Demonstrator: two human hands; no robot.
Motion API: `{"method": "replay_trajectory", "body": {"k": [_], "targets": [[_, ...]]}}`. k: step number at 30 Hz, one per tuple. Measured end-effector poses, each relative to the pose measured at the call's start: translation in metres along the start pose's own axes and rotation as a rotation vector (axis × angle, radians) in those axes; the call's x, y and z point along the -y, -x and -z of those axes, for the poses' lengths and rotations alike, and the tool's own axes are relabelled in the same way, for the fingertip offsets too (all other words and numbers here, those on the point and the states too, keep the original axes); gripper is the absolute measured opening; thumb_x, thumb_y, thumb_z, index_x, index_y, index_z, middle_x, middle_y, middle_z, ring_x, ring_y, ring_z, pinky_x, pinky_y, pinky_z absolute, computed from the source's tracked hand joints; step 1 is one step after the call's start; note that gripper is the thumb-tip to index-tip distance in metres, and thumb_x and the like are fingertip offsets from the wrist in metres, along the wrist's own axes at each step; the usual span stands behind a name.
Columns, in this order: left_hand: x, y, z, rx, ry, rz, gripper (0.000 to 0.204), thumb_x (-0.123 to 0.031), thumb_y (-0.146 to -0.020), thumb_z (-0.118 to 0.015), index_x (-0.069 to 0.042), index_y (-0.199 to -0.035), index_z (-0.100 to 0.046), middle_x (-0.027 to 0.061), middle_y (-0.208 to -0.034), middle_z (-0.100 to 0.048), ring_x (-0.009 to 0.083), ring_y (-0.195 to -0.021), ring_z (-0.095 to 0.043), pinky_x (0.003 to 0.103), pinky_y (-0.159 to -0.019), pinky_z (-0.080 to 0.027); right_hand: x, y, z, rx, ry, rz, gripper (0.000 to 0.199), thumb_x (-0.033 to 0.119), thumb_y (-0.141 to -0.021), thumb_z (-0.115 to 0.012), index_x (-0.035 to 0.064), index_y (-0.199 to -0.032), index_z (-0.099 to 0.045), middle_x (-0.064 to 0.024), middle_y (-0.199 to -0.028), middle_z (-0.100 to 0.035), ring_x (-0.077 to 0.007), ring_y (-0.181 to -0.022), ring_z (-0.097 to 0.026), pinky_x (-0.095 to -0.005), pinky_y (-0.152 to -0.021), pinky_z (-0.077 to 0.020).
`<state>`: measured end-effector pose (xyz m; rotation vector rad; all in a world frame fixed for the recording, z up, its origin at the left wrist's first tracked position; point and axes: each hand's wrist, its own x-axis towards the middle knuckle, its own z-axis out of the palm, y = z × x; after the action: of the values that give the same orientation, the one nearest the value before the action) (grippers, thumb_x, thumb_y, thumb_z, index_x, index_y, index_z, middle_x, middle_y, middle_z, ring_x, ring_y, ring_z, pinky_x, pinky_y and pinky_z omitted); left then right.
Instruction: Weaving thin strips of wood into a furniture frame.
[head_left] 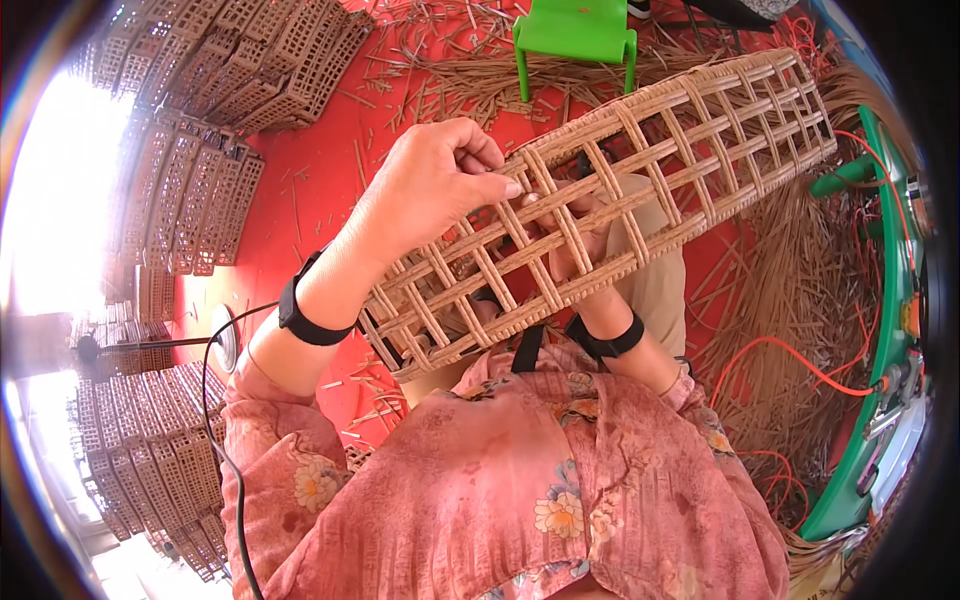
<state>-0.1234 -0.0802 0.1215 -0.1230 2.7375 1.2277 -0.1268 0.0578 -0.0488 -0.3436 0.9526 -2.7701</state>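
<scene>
A long, tan, open-lattice woven rattan frame runs diagonally from the lower centre of the picture to the upper right, held above the lap of a person in a pink floral blouse. The left hand, at the centre of the frame, rests on top of the lattice with its fingertips pinched together on a strand at one crossing of the weave. The right hand lies under or inside the lattice, just right of centre, seen only through the gaps; its fingers curl against the strips, though how firmly they grip cannot be told. Both wrists carry black bands (the right one shows below the frame's lower edge).

Around the work, a red floor is littered with loose rattan strips, thickest at the right and along the top. Stacks of finished woven lattice frames fill the upper left and lower left of the picture. A bright green plastic stool stands at the top centre. A green machine with orange cables curves down the right edge.
</scene>
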Motion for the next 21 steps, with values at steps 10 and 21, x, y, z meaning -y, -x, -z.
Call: {"method": "replay_trajectory", "body": {"k": [10,21], "targets": [[-0.002,0.0,-0.001,0.052,-0.008,0.026,0.022,-0.015,-0.077,-0.08,-0.002,-0.086,-0.065,-0.0029,-0.074,-0.06,0.0038,-0.067,-0.05,0.022,-0.059,-0.042,0.013,-0.006,0.003,0.105,0.222,-0.097,0.014,0.013,-0.092,-0.071,0.0019,-0.101,-0.068,-0.0009,-0.083,-0.066,-0.0091,-0.073,-0.061,-0.0241,-0.061,-0.0508],[-0.014,-0.005,0.007,0.116,0.015,-0.095,0.023,-0.018,-0.089,-0.066,0.001,-0.103,-0.067,0.0058,-0.074,-0.061,0.0123,-0.069,-0.057,0.03,-0.066,-0.049,0.01,-0.008,0.007,0.126,-0.182,-0.146,0.021,0.018,-0.093,-0.068,0.0029,-0.107,-0.067,-0.0046,-0.099,-0.066,-0.014,-0.088,-0.062,-0.0314,-0.074,-0.0537]]}}
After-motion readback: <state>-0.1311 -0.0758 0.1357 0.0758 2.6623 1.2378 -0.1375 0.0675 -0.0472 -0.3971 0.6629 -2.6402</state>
